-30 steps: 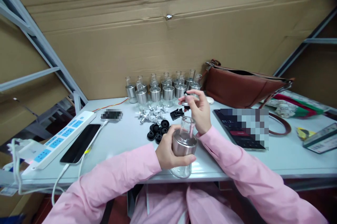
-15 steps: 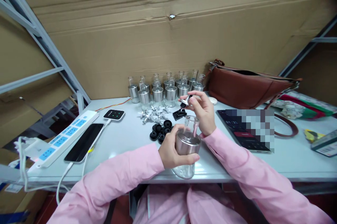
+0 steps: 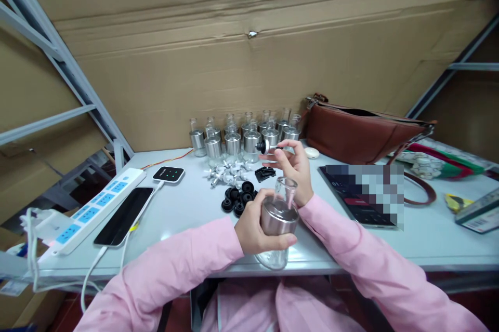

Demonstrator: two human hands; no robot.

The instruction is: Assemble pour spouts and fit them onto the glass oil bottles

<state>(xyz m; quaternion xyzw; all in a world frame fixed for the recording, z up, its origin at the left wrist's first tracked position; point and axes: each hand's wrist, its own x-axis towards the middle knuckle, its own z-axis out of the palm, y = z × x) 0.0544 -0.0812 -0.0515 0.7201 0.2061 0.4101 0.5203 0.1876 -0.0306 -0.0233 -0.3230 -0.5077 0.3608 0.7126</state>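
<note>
My left hand (image 3: 253, 228) is wrapped round a glass bottle (image 3: 279, 217) with a brushed metal sleeve, tilted slightly at the table's front edge. The bottle's narrow neck is uncovered. Above and behind it, my right hand (image 3: 294, 168) pinches a bottle pourer (image 3: 267, 147) by its thin end; the black ribbed stopper points left. Past my left hand lies a pile of round black rubber stoppers (image 3: 238, 199). Farther back are silvery pourer spouts (image 3: 228, 172) and small black parts (image 3: 265, 173). Several similar sleeved bottles (image 3: 233, 144) stand in rows against the cardboard.
A power strip (image 3: 97, 210), a phone (image 3: 123, 216) with a cable and a small white-edged device (image 3: 169, 174) lie left. On the right are a brown bag (image 3: 362, 137), a tablet-like screen (image 3: 343, 186), a white round object (image 3: 311, 153) and a box (image 3: 479, 212). Cardboard (image 3: 249, 72) closes the back.
In my right hand, the pourer has turned from stopper-down to lying sideways, stopper to the left. My left hand keeps its hold on the bottle. The view has shifted slightly.
</note>
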